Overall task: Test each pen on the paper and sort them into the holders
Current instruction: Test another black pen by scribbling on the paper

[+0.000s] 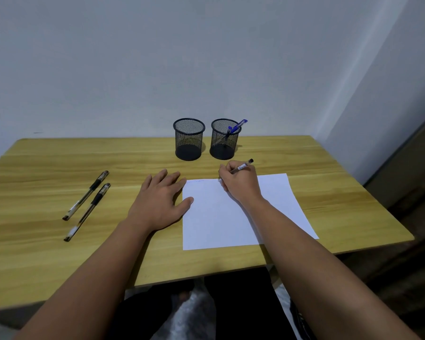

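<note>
Paper [231, 217] near table [59, 253] front edge, right hand [241, 184] writing

Both forearms bare, no sleeves; hands [157, 200] ungloved, ringless; legs in dark, possibly black, trousers.

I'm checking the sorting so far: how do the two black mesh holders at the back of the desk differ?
The left black mesh holder looks empty, while the right black mesh holder holds a blue pen that leans out over its rim. The left one stands farther from the right hand; the right one is just beyond it. Both are upright, round and alike in size.
</note>
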`<move>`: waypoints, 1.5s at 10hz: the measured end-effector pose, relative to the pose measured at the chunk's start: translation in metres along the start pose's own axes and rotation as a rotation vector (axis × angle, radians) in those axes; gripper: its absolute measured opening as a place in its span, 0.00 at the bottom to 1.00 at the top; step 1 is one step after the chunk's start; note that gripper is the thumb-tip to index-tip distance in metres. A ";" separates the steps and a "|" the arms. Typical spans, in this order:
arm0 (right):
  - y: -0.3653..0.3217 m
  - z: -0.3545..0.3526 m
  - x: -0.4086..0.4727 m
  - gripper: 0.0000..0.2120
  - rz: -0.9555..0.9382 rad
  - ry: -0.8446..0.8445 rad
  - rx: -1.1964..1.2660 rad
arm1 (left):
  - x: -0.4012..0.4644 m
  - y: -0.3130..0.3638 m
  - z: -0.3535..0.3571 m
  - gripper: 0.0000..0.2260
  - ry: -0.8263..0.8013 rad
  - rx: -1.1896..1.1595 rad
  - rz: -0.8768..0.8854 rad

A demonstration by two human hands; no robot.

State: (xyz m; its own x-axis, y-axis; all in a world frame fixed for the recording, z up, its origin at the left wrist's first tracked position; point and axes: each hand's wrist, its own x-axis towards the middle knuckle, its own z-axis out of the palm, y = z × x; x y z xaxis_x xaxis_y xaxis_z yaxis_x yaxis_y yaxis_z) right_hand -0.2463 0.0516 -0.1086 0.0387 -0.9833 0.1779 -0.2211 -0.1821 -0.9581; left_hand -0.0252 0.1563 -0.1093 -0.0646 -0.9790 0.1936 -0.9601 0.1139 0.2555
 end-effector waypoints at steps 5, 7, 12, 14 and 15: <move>-0.003 -0.002 -0.001 0.17 -0.017 0.046 -0.066 | -0.001 0.000 0.000 0.35 0.009 -0.001 0.002; -0.005 -0.001 -0.002 0.22 -0.020 0.042 -0.067 | 0.000 0.000 0.000 0.35 0.007 0.000 0.003; -0.015 -0.007 -0.004 0.20 0.035 0.146 -0.067 | 0.000 -0.001 0.000 0.34 0.010 -0.011 0.012; -0.031 -0.009 -0.006 0.20 0.138 0.074 0.135 | -0.003 0.001 -0.006 0.34 0.007 -0.034 0.021; -0.045 -0.014 -0.002 0.21 0.145 0.084 0.232 | -0.004 -0.001 -0.010 0.27 0.120 -0.133 0.051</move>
State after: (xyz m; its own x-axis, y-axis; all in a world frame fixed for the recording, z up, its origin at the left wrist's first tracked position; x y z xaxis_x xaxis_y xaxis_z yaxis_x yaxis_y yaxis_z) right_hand -0.2504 0.0622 -0.0628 -0.0603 -0.9972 0.0440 0.0111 -0.0447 -0.9989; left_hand -0.0211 0.1614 -0.1013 -0.0714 -0.9451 0.3187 -0.9112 0.1918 0.3645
